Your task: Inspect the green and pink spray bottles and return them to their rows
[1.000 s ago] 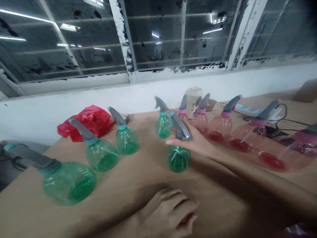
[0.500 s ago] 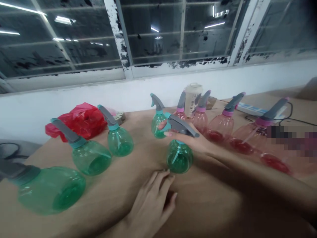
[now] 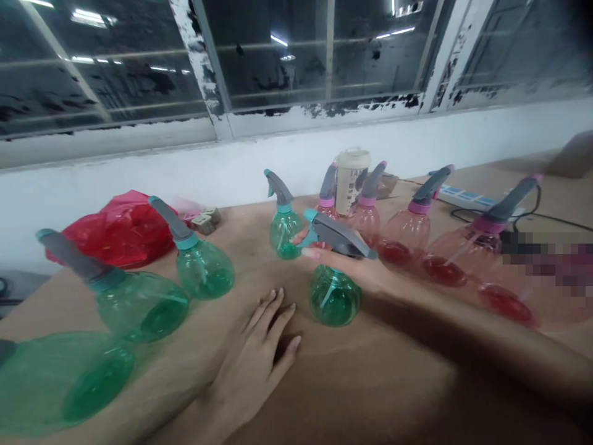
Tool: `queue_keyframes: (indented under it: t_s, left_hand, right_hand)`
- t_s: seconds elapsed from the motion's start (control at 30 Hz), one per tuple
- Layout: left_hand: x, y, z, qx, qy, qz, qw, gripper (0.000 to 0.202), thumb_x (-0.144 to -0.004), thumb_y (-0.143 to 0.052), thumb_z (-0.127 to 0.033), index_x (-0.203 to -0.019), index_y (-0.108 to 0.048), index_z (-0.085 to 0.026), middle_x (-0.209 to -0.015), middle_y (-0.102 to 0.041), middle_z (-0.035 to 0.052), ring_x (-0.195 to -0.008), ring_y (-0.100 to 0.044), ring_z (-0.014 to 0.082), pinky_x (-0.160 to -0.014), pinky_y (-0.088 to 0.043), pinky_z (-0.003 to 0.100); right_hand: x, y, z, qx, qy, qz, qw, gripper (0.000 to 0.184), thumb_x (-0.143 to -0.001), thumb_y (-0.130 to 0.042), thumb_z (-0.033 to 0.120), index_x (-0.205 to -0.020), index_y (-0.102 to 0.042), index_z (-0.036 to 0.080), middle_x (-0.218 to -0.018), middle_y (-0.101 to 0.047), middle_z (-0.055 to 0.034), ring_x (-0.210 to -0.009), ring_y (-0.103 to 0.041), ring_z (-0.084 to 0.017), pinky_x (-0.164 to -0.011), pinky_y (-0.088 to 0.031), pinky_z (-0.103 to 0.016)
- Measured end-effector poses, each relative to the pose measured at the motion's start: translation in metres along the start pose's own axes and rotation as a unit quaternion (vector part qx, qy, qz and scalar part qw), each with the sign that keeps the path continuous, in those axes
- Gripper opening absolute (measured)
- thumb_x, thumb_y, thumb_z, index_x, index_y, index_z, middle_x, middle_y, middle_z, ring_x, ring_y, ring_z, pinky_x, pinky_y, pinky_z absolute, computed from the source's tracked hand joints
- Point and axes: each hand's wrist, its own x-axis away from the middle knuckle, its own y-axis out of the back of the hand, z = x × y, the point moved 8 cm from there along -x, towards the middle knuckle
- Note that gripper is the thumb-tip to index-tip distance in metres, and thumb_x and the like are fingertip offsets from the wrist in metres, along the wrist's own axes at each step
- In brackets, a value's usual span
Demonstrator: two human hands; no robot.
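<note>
My right hand [image 3: 356,262] is closed around the neck of a green spray bottle [image 3: 334,303], just under its grey and teal trigger head. The bottle stands upright, or nearly so, with green liquid low inside. My left hand [image 3: 252,355] lies palm down on the tabletop [image 3: 370,383], fingers spread, to the left of that bottle and apart from it. Behind the held bottle stands another green spray bottle [image 3: 284,232]. Three more are lined up on the left: a far one [image 3: 206,269], a middle one [image 3: 141,303] and a near one [image 3: 65,380], cut off by the frame.
Several red spray bottles [image 3: 405,232] with pink collars stand in a row on the right. Behind them are a paper cup [image 3: 352,179] and a power strip [image 3: 467,199] with cables. A red plastic bag [image 3: 123,228] lies at the back left, near small beige blocks [image 3: 204,221].
My left hand has moved left, away from the base of the held bottle. My right hand keeps its hold. The view has turned slightly, shifting the left bottles toward the left edge.
</note>
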Motion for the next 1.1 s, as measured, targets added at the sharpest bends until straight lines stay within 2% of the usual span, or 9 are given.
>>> queue_keyframes:
  t_s: [0.1,0.3,0.4,0.53,0.67,0.77,0.9,0.97,1.1]
  left_hand:
    - [0.001,-0.001,0.000,-0.002,0.000,0.001,1.000,0.045,-0.093,-0.042,-0.043,-0.133,-0.045,-0.022,-0.147,-0.037,0.0077,-0.134,-0.035,0.0253,-0.107,-0.034,0.048]
    - [-0.001,0.001,-0.002,-0.001,-0.002,0.005,1.000,0.045,-0.093,-0.042,-0.043,-0.131,-0.048,-0.019,-0.146,-0.038,0.0094,-0.134,-0.035,0.0259,-0.107,-0.034,0.048]
    - [-0.002,0.003,-0.004,0.001,-0.004,0.003,1.000,0.044,-0.093,-0.042,-0.042,-0.131,-0.049,-0.019,-0.146,-0.039,0.0101,-0.134,-0.036,0.0262,-0.107,-0.034,0.048]
    - [-0.002,0.004,-0.004,0.003,-0.006,-0.002,1.000,0.044,-0.094,-0.042,-0.041,-0.130,-0.050,-0.018,-0.145,-0.040,0.0109,-0.134,-0.036,0.0270,-0.107,-0.034,0.048]
    - [-0.003,0.004,-0.004,-0.003,-0.009,0.003,1.000,0.045,-0.094,-0.043,-0.041,-0.130,-0.049,-0.016,-0.144,-0.041,0.0121,-0.134,-0.036,0.0269,-0.106,-0.035,0.049]
    - [-0.003,0.004,-0.004,-0.003,-0.008,0.001,1.000,0.045,-0.093,-0.043,-0.041,-0.130,-0.049,-0.017,-0.144,-0.041,0.0117,-0.133,-0.037,0.0268,-0.106,-0.035,0.049]
    - [-0.003,0.004,-0.006,-0.002,-0.011,0.005,1.000,0.044,-0.093,-0.043,-0.040,-0.130,-0.049,-0.017,-0.144,-0.042,0.0116,-0.133,-0.037,0.0268,-0.106,-0.035,0.049]
    - [-0.003,0.004,-0.005,-0.003,-0.007,0.004,1.000,0.045,-0.093,-0.043,-0.040,-0.131,-0.048,-0.016,-0.145,-0.041,0.0117,-0.133,-0.037,0.0268,-0.106,-0.035,0.049]
    - [-0.002,0.003,-0.004,-0.006,-0.008,0.005,1.000,0.045,-0.093,-0.043,-0.040,-0.131,-0.048,-0.016,-0.145,-0.040,0.0117,-0.133,-0.036,0.0269,-0.107,-0.035,0.049]
  right_hand:
    - [0.001,0.001,-0.002,0.032,-0.011,-0.003,0.999,0.026,-0.079,-0.063,0.046,-0.094,-0.064,0.025,-0.062,-0.054,0.0023,-0.077,-0.058,-0.019,-0.072,-0.046,-0.035]
    - [0.006,0.012,-0.009,0.090,-0.049,-0.039,0.994,0.030,-0.078,-0.062,0.051,-0.076,-0.061,0.021,-0.068,-0.056,0.0003,-0.069,-0.052,-0.015,-0.060,-0.040,-0.030]
    - [0.007,0.011,-0.008,0.081,-0.052,-0.032,0.995,0.031,-0.079,-0.061,0.052,-0.079,-0.060,0.021,-0.070,-0.056,0.0006,-0.066,-0.051,-0.014,-0.058,-0.040,-0.029]
    - [0.006,0.005,-0.001,0.032,-0.024,-0.020,0.999,0.027,-0.081,-0.060,0.049,-0.091,-0.062,0.024,-0.073,-0.058,0.0010,-0.071,-0.055,-0.016,-0.069,-0.045,-0.032]
    - [0.006,0.003,0.003,-0.003,0.002,-0.014,1.000,0.024,-0.081,-0.062,0.043,-0.096,-0.062,0.025,-0.093,-0.065,-0.0003,-0.087,-0.060,-0.017,-0.085,-0.046,-0.035]
    - [0.007,0.003,0.001,-0.013,-0.002,-0.012,1.000,0.025,-0.081,-0.063,0.042,-0.100,-0.062,0.026,-0.102,-0.066,-0.0007,-0.096,-0.061,-0.018,-0.089,-0.045,-0.035]
    - [0.008,0.005,-0.001,-0.005,-0.001,-0.015,1.000,0.027,-0.080,-0.064,0.042,-0.102,-0.062,0.025,-0.101,-0.066,-0.0011,-0.094,-0.061,-0.018,-0.090,-0.045,-0.036]
    - [0.007,0.005,-0.001,-0.004,-0.002,-0.017,1.000,0.027,-0.080,-0.064,0.043,-0.101,-0.062,0.026,-0.098,-0.066,-0.0010,-0.091,-0.061,-0.018,-0.089,-0.046,-0.037]
    - [0.007,0.004,-0.004,0.032,-0.020,-0.005,0.999,0.027,-0.078,-0.065,0.045,-0.098,-0.064,0.026,-0.067,-0.059,0.0015,-0.074,-0.059,-0.019,-0.074,-0.048,-0.037]
